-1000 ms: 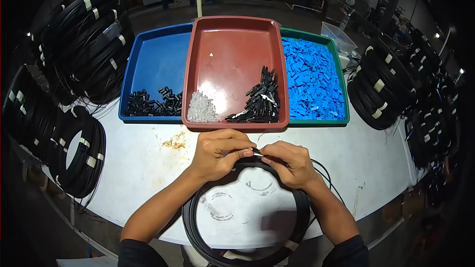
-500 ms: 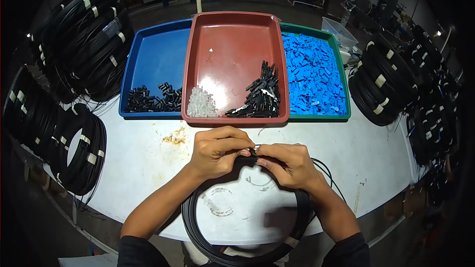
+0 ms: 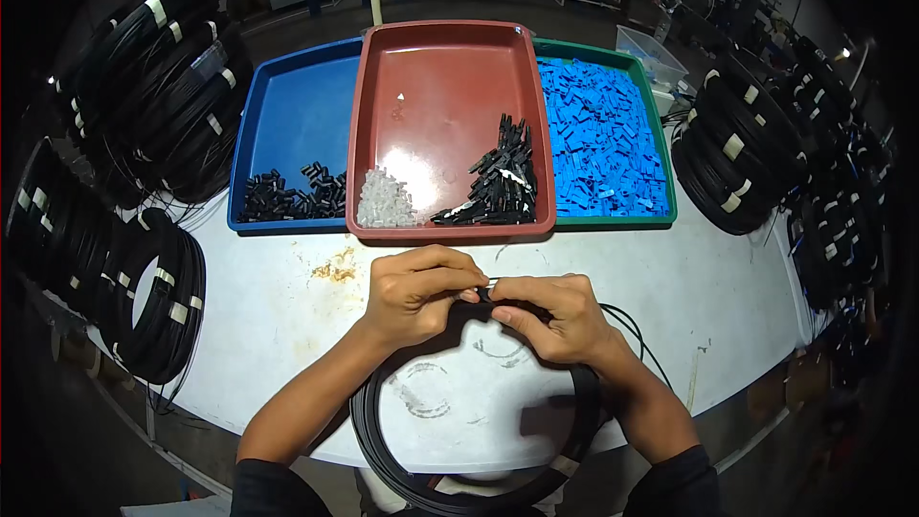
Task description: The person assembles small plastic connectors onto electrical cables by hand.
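My left hand (image 3: 418,297) and my right hand (image 3: 555,314) meet fingertip to fingertip above the far side of a black cable coil (image 3: 369,433). Both pinch a thin black cable, and a small whitish bit shows between the fingertips; the fingers hide most of it. The coil rests on the white table (image 3: 258,325) and reaches past its near edge, with a pale tape band round it at the lower right. Loose cable strands (image 3: 639,335) loop out behind my right wrist.
Beyond my hands stand a blue tray (image 3: 297,134) with short black sleeves, a red tray (image 3: 450,86) with small clear pieces and black connectors, and a green tray (image 3: 667,201) full of blue clips. Taped cable coils stand left (image 3: 191,325) and right (image 3: 728,158).
The view has shifted slightly. My hands stay together over the coil, and a little more of the whitish bit shows between the fingertips.
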